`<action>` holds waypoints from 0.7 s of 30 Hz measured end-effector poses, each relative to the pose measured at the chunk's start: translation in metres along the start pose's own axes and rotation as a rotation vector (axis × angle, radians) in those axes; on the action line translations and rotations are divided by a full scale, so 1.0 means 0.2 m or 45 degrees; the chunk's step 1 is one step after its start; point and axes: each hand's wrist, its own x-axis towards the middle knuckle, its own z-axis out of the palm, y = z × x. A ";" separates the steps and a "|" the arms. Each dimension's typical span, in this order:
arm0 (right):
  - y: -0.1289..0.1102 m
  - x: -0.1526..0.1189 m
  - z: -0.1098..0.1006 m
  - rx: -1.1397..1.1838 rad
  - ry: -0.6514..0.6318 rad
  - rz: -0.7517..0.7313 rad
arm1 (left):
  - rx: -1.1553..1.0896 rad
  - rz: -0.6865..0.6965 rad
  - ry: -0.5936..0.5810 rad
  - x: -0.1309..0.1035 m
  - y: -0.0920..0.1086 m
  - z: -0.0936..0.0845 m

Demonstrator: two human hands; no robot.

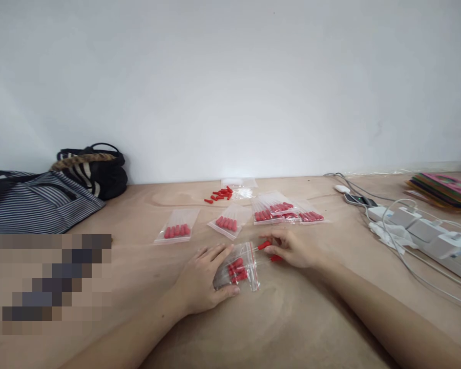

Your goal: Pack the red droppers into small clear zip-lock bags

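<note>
A small clear zip bag (255,279) with a red line along its mouth lies on the table, several red-bulbed droppers (237,270) inside it. My left hand (200,279) holds the bag from the left, fingers along its far side and thumb along its near side. Right of the mouth, my right hand (290,248) pinches the red bulb of a dropper (265,245), whose clear thin tube points at the bag opening. Another dropper (275,259) shows its red bulb just below those fingers; whether they touch it I cannot tell.
Filled bags lie beyond my hands: one at left (176,230), one in the middle (226,224), and an overlapping pile (274,210). Loose red bulbs (223,193) sit beside clear tubes (244,193). Bags (42,197) stand left; a power strip with chargers (426,233) and cables lies right.
</note>
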 end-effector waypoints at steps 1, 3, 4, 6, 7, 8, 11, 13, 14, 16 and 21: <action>-0.01 0.01 0.02 0.016 0.041 0.017 | 0.004 0.014 0.002 0.00 0.00 0.00; -0.02 0.02 0.05 0.084 0.062 0.044 | 0.010 0.044 0.009 0.00 0.00 0.00; -0.02 0.03 0.07 0.120 0.050 0.053 | 0.012 0.056 0.010 0.00 0.00 0.00; -0.03 0.04 0.09 0.176 0.002 0.067 | 0.013 0.071 0.006 0.00 0.00 0.00; -0.02 0.04 0.10 0.206 -0.028 0.074 | 0.012 0.076 0.004 0.01 0.00 0.00; -0.02 0.04 0.11 0.241 -0.059 0.079 | 0.011 0.078 0.000 0.01 0.00 0.00; -0.01 0.06 0.12 0.329 -0.131 0.055 | 0.008 0.076 -0.003 0.01 0.00 0.00; 0.00 0.08 0.11 0.260 -0.098 -0.027 | 0.010 0.078 -0.001 0.01 0.00 0.00; 0.01 0.10 0.10 0.202 -0.062 -0.078 | 0.012 0.082 0.000 0.01 0.00 0.00; 0.01 0.13 0.08 0.130 -0.019 -0.165 | 0.014 0.089 0.004 0.01 0.00 0.00; 0.02 0.21 0.09 0.401 -0.214 -0.159 | 0.003 0.089 -0.010 0.01 -0.01 0.00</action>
